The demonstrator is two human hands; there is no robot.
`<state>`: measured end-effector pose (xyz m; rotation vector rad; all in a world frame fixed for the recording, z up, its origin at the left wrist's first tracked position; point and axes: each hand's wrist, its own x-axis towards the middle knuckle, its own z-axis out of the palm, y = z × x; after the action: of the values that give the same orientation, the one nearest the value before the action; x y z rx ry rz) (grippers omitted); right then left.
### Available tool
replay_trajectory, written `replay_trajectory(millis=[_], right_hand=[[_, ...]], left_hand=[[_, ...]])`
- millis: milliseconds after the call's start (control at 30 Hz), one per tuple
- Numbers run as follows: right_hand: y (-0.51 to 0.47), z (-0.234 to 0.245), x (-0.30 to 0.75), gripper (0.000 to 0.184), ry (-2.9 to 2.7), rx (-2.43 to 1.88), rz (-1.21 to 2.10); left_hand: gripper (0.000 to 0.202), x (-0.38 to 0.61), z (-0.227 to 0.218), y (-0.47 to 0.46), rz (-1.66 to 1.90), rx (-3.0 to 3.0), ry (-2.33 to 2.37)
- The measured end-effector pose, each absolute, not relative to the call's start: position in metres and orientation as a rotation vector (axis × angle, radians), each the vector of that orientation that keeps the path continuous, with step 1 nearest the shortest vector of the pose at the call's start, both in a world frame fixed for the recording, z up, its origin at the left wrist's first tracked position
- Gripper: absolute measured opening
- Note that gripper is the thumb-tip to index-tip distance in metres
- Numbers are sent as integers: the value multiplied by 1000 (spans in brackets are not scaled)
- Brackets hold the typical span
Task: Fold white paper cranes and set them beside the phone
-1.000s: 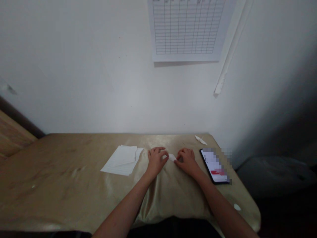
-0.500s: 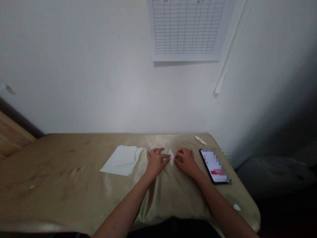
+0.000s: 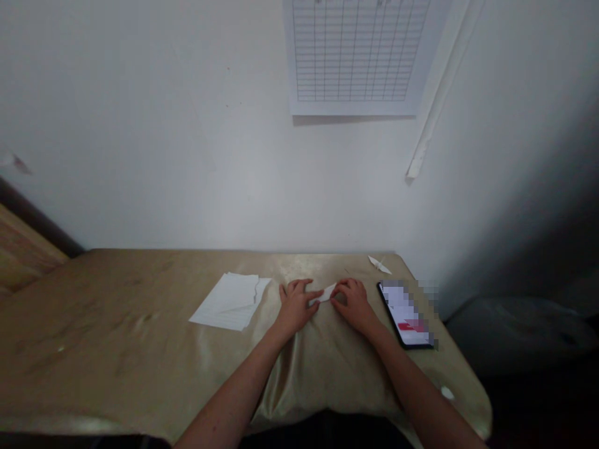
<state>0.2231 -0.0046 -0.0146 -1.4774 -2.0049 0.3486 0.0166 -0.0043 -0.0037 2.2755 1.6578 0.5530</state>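
Observation:
A small folded piece of white paper (image 3: pixel 326 293) lies between my two hands on the table (image 3: pixel 116 337), which is covered in shiny tan cloth. My left hand (image 3: pixel 296 304) rests palm down with its fingertips pressed on the paper's left end. My right hand (image 3: pixel 354 302) is curled, its fingers pinching the paper's right end. Both forearms reach in from the bottom edge.
A stack of white sheets (image 3: pixel 230 302) lies left of my hands. A phone (image 3: pixel 406 313) with a lit screen lies to the right. A folded paper crane (image 3: pixel 379 264) sits at the far right corner. A grid chart (image 3: pixel 358 53) hangs on the wall.
The small paper has turned from upright between my fingers to lying slantwise, nearly flat. My hands have stayed in about the same place.

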Motion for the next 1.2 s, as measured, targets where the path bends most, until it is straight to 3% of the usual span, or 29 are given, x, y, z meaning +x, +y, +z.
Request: replay_trajectory(millis=[267, 1200], right_hand=[[-7, -14, 222, 35, -2031, -1391, 322], [-7, -15, 216, 26, -2184, -1417, 354]], left_hand=[[32, 15, -6, -2, 606, 2277, 1658], [26, 15, -4, 1, 655, 2266, 1626]])
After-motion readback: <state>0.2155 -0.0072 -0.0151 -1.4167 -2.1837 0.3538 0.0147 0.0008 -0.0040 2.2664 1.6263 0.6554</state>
